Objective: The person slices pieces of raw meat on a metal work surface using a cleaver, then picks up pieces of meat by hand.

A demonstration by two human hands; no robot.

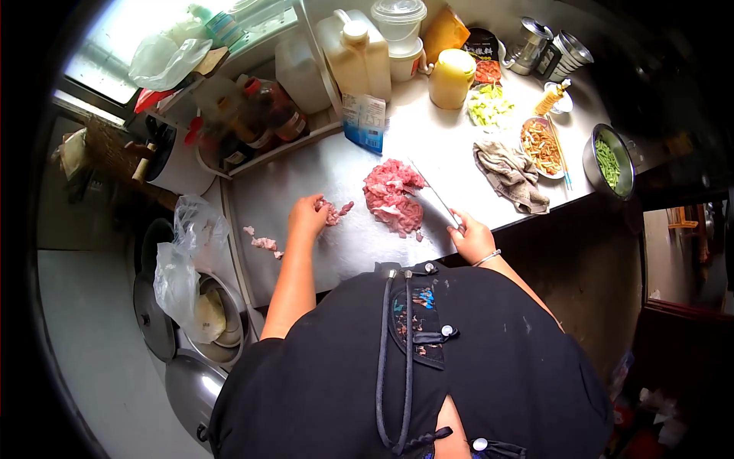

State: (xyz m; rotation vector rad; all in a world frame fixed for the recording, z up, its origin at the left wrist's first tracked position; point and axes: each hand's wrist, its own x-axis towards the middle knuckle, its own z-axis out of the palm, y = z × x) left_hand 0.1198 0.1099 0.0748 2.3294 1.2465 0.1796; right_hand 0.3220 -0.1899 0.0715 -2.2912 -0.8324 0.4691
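Observation:
My left hand (304,218) is at a small clump of raw meat pieces (335,213) on the metal worktop (260,183), its fingers curled down against the clump. My right hand (472,239) grips a knife (434,188) by its handle, and the thin blade slants up and to the left. Beside the blade lies a large pile of cut raw meat (392,195). Several pale scraps of meat (264,243) are left of my left hand, near the worktop's front.
Behind stand a blue-white packet (364,122), a large jug (355,57) and dark bottles (279,111). To the right are a crumpled cloth (511,174), a plate of food with chopsticks (541,149) and a bowl of green beans (608,162). A pot (238,321) sits lower left.

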